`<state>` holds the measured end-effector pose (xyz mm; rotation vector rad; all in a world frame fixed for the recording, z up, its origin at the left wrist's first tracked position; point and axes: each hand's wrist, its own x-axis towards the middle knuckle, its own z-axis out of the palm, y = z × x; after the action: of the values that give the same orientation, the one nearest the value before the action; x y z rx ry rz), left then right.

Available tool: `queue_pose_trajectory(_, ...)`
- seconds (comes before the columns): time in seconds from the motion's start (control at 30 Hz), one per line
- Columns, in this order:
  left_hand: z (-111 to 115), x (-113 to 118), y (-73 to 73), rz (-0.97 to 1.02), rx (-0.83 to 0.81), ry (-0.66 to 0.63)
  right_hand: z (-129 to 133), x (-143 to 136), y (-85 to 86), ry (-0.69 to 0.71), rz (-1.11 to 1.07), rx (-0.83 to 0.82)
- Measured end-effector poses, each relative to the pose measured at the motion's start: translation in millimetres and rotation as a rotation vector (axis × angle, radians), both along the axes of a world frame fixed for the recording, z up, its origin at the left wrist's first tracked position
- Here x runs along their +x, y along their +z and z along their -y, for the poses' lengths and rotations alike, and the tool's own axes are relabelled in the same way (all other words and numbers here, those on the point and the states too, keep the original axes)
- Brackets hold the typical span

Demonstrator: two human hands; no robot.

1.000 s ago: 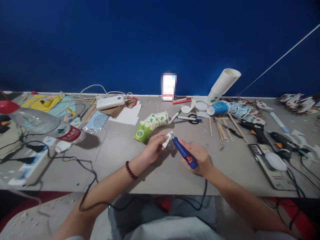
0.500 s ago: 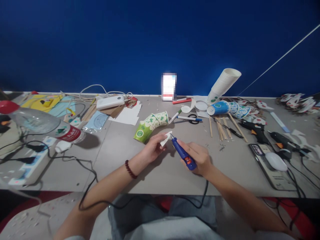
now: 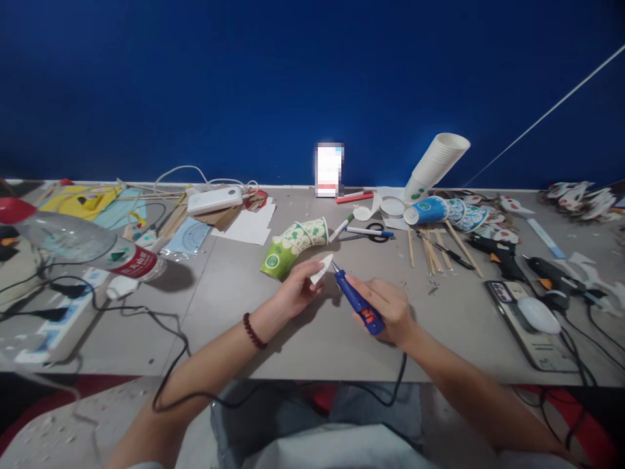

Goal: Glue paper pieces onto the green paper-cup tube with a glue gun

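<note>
Between the fingertips of my left hand [image 3: 299, 286] is a small white piece of paper [image 3: 322, 268], tapering toward its upper end. My right hand [image 3: 388, 306] is wrapped round a blue hot glue gun [image 3: 360, 302] with an orange trigger. The gun's metal nozzle points up and left, close beside the paper; whether they touch I cannot tell. A curved chain of green paper cups [image 3: 296, 244] lies just behind my left hand. The glue gun's black cord [image 3: 403, 368] hangs down over the table edge.
A stack of white cups [image 3: 438, 166] leans at the back, near blue cups [image 3: 446, 212]. Scissors [image 3: 378, 233], pens and wooden sticks [image 3: 431, 253] lie behind my right hand. Black glue guns [image 3: 551, 277] and a phone [image 3: 532, 332] are at right; a bottle [image 3: 83, 241] and power strip [image 3: 68, 319] at left.
The white paper has turned slightly in my left fingers, showing more of its face. The glue gun's nozzle has shifted slightly away from it.
</note>
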<state>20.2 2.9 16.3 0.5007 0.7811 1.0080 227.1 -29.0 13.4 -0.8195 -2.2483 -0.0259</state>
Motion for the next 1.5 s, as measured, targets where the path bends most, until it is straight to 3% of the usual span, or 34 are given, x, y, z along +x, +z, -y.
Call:
queue_pose_trajectory(0.17,-1,0,5.3,-0.019,0.038,0.034,0,-1,1.1,-0.004,-0.027,-0.014)
queue_pose_trajectory(0.27,0,1,5.9,-0.091,0.049,0.08,3,-2,2.3,-0.01,-0.163,-0.15)
queue_pose_trajectory(0.33,3,2,6.0,-0.151,0.084,0.12,5,-2,3.1,-0.054,-0.351,-0.398)
queue_pose_trajectory(0.47,8,5,9.2,-0.254,0.22,0.191,1,-2,3.6,-0.051,-0.881,-1.095)
queue_pose_trajectory(0.53,11,5,13.8,-0.305,0.282,0.23,-4,-2,4.9,0.08,-1.07,-1.338)
queue_pose_trajectory(0.67,16,4,28.2,-0.395,0.375,0.257,-12,0,15.0,0.378,-1.191,-1.566)
queue_pose_trajectory(0.8,22,1,41.2,-0.425,0.412,0.229,-11,-2,30.0,0.521,-1.204,-1.653)
queue_pose_trajectory(0.9,27,-6,44.5,-0.402,0.418,0.258,-7,-8,32.6,0.465,-1.274,-1.64)
queue_pose_trajectory(0.97,32,-16,44.0,-0.39,0.421,0.313,-3,-14,27.5,0.352,-1.313,-1.654)
queue_pose_trajectory(1.07,44,-36,42.9,-0.414,0.418,0.452,4,-30,14.7,0.025,-1.331,-1.674)
queue_pose_trajectory(1.17,58,-60,45.2,-0.468,0.434,0.608,11,-50,6.0,-0.21,-1.212,-1.724)
queue_pose_trajectory(1.33,81,-87,55.3,-0.537,0.455,0.826,15,-84,6.4,-0.1,-1.042,-1.764)
queue_pose_trajectory(1.5,100,-94,59.5,-0.56,0.472,0.935,16,-104,11.8,0.006,-1.034,-1.793)
